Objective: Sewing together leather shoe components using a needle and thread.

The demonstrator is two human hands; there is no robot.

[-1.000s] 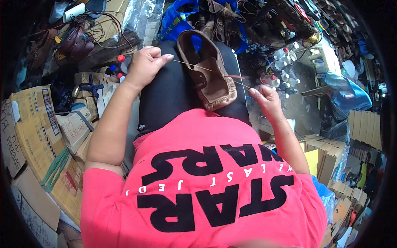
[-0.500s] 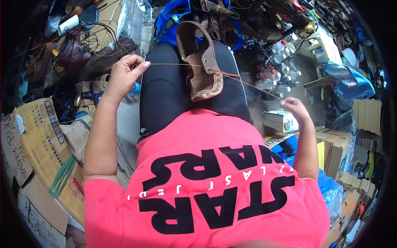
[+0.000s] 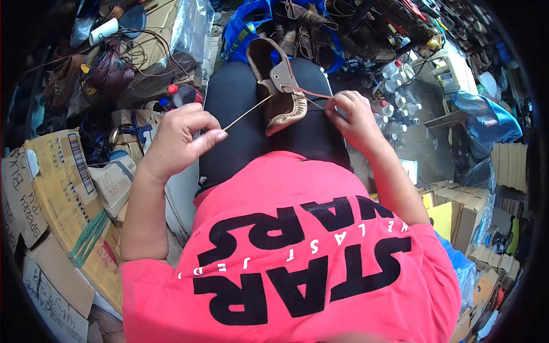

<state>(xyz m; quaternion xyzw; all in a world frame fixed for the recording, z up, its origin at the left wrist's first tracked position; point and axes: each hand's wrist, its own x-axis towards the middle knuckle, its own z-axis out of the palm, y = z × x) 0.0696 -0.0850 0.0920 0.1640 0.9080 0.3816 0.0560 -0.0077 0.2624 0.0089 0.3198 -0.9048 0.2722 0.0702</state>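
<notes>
Brown shoe [image 3: 278, 86] on lap. Left hand [image 3: 182, 139] pinches taut thread [image 3: 246, 114]; right hand [image 3: 353, 117], fingers curled, grips thread at shoe's edge.

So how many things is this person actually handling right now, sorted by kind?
Brown leather shoe resting on the lap: 1
Lengths of thread coming out of the shoe: 2, one pinched in the left hand, one held by the right hand
Hands at work: 2
Total: 5
</notes>
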